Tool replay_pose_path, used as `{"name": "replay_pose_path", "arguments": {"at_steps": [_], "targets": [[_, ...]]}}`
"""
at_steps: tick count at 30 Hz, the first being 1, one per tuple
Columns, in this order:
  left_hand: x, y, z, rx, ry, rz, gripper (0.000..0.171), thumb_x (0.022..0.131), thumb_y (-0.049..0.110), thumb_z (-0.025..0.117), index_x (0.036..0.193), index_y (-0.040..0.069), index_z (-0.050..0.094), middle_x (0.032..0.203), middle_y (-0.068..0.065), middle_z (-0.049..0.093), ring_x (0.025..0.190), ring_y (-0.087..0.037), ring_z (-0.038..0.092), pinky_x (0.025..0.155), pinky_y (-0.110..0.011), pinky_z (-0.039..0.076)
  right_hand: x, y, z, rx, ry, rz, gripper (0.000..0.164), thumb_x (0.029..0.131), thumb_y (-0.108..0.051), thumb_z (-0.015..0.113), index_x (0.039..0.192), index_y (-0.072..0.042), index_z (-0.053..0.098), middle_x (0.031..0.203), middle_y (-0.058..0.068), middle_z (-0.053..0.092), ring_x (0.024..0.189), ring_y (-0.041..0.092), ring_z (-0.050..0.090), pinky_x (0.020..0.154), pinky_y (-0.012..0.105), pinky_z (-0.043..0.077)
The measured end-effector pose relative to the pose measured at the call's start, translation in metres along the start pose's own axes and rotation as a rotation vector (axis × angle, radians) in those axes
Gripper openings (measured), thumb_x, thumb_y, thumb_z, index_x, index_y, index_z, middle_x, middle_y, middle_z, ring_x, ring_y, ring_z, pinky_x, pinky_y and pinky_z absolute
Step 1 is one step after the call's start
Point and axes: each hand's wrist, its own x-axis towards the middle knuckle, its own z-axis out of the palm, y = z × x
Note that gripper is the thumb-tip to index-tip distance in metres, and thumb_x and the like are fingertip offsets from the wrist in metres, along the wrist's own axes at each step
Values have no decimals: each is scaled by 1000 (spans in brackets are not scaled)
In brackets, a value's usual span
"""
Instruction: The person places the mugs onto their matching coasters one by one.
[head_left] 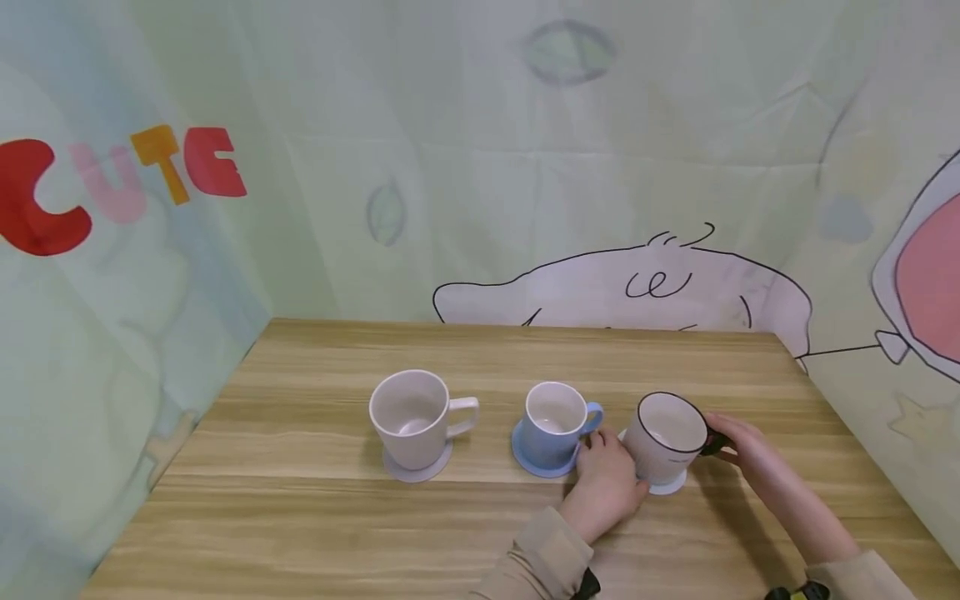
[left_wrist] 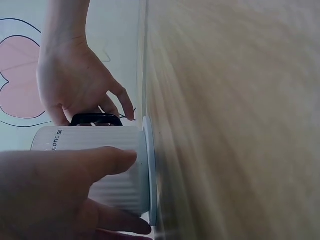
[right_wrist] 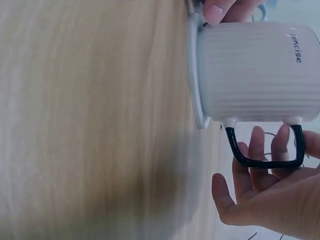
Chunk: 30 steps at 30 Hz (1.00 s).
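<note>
Over on the left, the wooden table [head_left: 300, 517] has lots of bare room, from its left edge up to the first cup. That cup is a big white mug [head_left: 411, 417]. It stands on a pale round coaster [head_left: 420, 471], about in the middle between the front and back edges. Its handle points right.

Next comes a blue mug [head_left: 553, 427] on a blue coaster [head_left: 525, 454]. There is a clear gap between these two cups.

Then comes the left hand [head_left: 606, 483]. It rests on the table between the blue mug and the last cup, and its fingers curl round the side of that cup.

The last cup is a white ribbed mug [head_left: 666, 437] with a black rim and a black handle [right_wrist: 265, 150]. It stands on a white coaster [right_wrist: 195, 70], nearest the table's right edge. It sits very close to the blue mug.

The right hand [head_left: 738, 446] is at the black handle, and its fingers are through the loop in a loose hold.

Some bare table lies between this hand and the right edge. Behind all the cups, the wood is free up to the back edge.

A soft green cloth wall [head_left: 480, 150] with cartoon drawings stands around the table. Red, pink and orange letters [head_left: 120, 187] sit on its left side.
</note>
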Motion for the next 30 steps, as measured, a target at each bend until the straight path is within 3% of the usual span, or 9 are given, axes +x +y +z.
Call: {"name": "replay_pose_path", "arguments": {"at_steps": [6,11,14,17,21,26,30], "targets": [[0,-1,-3,-72,56,35,46,86,60,57,104,20,73,112,0,62,103,-14,55,82,-27,47,-3,3,-6,117,-51,8,36,105,-27,34,86,-38,63,84,-22,59,87,-6,55,86,30,40],[-3,-4,-8,-143,104,52,39,85,54,60,93,18,74,98,2,63,89,-12,57,70,-24,44,-7,0,-6,154,-24,-20,39,104,-24,35,86,-38,65,84,-20,58,85,-4,57,80,24,42],[-4,-4,-11,-154,120,51,41,86,55,60,93,17,74,96,2,64,87,-12,58,68,-24,44,-10,-6,-5,96,17,-26,33,104,-27,37,87,-39,64,85,-22,57,86,-5,55,84,27,40],[-4,-3,-14,-152,129,47,41,85,57,60,88,18,74,94,3,65,85,-12,58,66,-24,43,-12,-13,-3,20,45,-23,22,103,-31,40,93,-33,60,86,-24,56,88,-9,51,93,40,38],[-3,-2,-16,-147,142,47,42,85,56,60,81,18,74,89,2,65,81,-12,59,63,-25,42,-14,-22,1,-61,101,-26,20,101,-30,45,105,-14,56,84,-27,55,86,-14,46,99,55,34],[-5,-5,-24,-108,160,55,43,87,57,57,88,17,74,87,2,64,81,-10,59,61,-26,44,-17,-31,6,-192,169,-43,42,101,-32,46,120,5,46,92,-23,53,87,-17,40,98,49,33],[-9,-12,-34,-144,177,48,42,87,58,57,90,19,72,89,3,65,83,-11,60,60,-27,46,-21,-39,15,-308,212,-107,46,101,-32,45,126,7,43,108,-4,55,88,-17,39,91,26,38]]}}
